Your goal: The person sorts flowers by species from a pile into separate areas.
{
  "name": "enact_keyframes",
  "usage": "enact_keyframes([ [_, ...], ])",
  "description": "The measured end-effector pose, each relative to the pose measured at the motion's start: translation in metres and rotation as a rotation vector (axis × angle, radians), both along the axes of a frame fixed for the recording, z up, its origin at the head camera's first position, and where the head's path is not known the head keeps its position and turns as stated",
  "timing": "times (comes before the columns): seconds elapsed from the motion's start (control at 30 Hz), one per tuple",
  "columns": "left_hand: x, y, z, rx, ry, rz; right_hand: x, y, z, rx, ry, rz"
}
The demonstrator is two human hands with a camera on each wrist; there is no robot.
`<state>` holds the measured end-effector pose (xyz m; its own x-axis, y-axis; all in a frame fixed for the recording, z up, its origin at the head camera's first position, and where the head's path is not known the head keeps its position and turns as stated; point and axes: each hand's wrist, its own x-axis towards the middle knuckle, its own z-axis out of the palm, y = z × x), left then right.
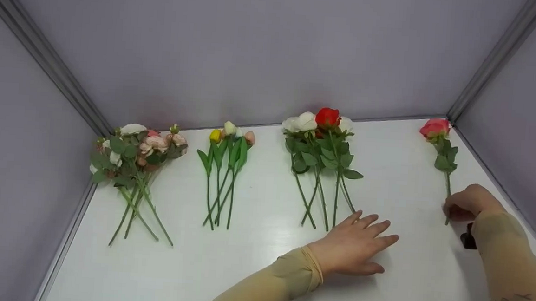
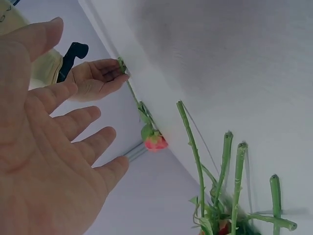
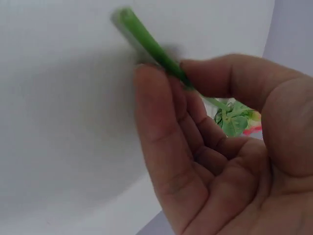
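A pink rose lies at the right end of the white table, its bloom toward the back wall. My right hand pinches the lower part of its green stem between thumb and fingers, with the cut end sticking out past them. My left hand is spread with straight fingers and holds nothing. It hovers palm down by the stem ends of a bunch of roses, one red rose among white roses. Its fingertips overlap one stem in the head view.
Several tulips lie left of the roses. A mixed bunch of pale pink and white flowers rests at the far left. Grey panels wall the table at the back and sides. A black wrist mount sits under the right wrist.
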<state>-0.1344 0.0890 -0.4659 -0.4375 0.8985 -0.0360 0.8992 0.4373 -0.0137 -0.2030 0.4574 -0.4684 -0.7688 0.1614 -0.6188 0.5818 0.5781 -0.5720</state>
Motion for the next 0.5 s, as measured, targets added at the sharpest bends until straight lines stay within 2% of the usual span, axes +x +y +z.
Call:
enact_keyframes([
  [0.17,-0.011,-0.016,0.001,0.106,-0.044,0.042,0.000,-0.008,0.000,-0.051,0.194,-0.023],
  [0.23,-0.018,-0.025,0.003,0.188,-0.064,0.083,0.002,-0.023,0.002,-0.081,0.293,-0.023],
  [0.3,-0.026,-0.035,0.007,0.302,-0.115,0.153,0.004,-0.046,0.004,-0.095,0.390,-0.018],
  [0.37,-0.035,-0.045,0.012,0.444,-0.226,0.255,0.007,-0.077,0.006,-0.107,0.471,-0.006],
  [0.5,-0.054,-0.067,0.022,0.796,-0.574,0.477,0.018,-0.152,0.007,-0.190,0.579,0.047],
])
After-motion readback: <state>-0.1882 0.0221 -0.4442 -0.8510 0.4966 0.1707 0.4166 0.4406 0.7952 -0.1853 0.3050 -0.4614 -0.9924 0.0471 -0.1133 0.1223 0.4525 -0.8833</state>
